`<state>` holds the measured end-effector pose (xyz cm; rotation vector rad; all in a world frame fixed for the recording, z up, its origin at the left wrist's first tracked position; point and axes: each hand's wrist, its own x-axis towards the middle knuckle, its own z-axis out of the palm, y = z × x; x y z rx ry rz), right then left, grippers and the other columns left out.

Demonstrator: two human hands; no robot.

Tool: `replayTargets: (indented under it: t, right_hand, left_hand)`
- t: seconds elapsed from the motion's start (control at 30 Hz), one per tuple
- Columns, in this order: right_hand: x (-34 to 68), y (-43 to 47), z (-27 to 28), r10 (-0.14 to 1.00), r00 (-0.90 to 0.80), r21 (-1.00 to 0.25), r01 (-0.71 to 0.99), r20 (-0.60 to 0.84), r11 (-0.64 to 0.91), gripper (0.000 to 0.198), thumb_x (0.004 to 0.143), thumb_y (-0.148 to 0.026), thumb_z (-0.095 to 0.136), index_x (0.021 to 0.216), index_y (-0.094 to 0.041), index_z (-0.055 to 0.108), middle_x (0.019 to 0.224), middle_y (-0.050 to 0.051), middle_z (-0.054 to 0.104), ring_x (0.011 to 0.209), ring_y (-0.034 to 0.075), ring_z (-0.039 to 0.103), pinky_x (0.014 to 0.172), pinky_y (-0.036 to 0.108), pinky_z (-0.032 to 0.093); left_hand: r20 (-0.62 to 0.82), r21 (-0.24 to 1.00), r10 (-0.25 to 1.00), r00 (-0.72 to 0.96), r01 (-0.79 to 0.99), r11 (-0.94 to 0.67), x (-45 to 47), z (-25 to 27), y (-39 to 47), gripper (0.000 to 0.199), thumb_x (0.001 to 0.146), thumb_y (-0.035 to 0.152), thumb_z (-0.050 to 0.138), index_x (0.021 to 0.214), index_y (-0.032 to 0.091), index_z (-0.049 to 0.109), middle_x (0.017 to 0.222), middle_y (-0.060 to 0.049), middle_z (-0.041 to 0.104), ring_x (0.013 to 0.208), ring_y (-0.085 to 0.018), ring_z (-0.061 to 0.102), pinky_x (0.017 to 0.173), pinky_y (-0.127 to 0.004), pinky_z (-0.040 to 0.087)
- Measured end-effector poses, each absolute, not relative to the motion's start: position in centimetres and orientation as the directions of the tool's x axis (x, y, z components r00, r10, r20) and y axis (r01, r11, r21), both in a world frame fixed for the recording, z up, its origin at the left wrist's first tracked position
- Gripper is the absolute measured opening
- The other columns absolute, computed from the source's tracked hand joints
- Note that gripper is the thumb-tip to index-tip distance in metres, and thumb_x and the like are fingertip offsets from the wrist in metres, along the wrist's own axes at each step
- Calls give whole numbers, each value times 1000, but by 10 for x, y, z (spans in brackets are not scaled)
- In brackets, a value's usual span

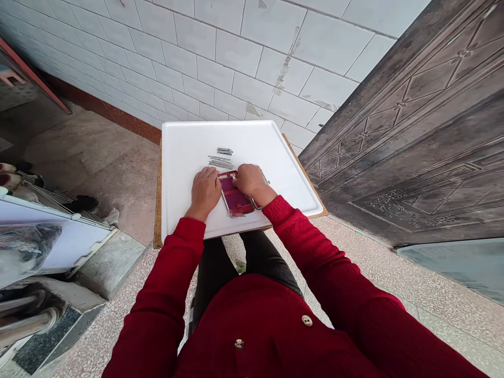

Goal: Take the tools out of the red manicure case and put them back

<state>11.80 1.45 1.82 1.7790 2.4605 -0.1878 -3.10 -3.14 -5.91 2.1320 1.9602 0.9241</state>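
An opened manicure case [232,195] with a purple lining and red edging lies on a white board [181,194]. Stitched loops run across its middle. My left hand [205,190] rests at the case's left edge, its thumb against the rim and its fingers bent over the top corner. Over the upper right part, my right hand [252,182] is closed, fingertips pressed down into the case; what they pinch is hidden. Several thin silver tools [221,162] lie in a row just beyond the case, with a small metal clipper-like piece [224,151] behind them.
The white board sits on a brown-edged support [158,220] against a white tiled wall [228,52]. To the right stands a dark carved door panel [394,121]. On the left are a white cabinet-like box [74,231] and metal pipes [27,325].
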Motion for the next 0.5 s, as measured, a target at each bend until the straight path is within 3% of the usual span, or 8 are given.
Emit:
replayTargets:
  t: [0.27,0.5]
  right_hand:
    - [118,24,10,947,-300,-84,953,-118,291,30,97,-29,65,116,-11,80,114,21,80,110,33,74,89,35,54]
    - [103,50,14,917,-396,-114,914,-50,389,27,95,-22,65,112,-8,81,105,20,81,101,33,75,86,36,54]
  left_hand:
    - [371,444,928,-15,881,-163,-30,-60,-31,36,99,15,43,123,16,70,139,-15,71,139,-32,58,121,-51,44]
    - [386,434,922,-14,885,-168,-32,-65,-31,36,98,16,45,123,17,71,140,-13,70,141,-31,58,121,-52,45]
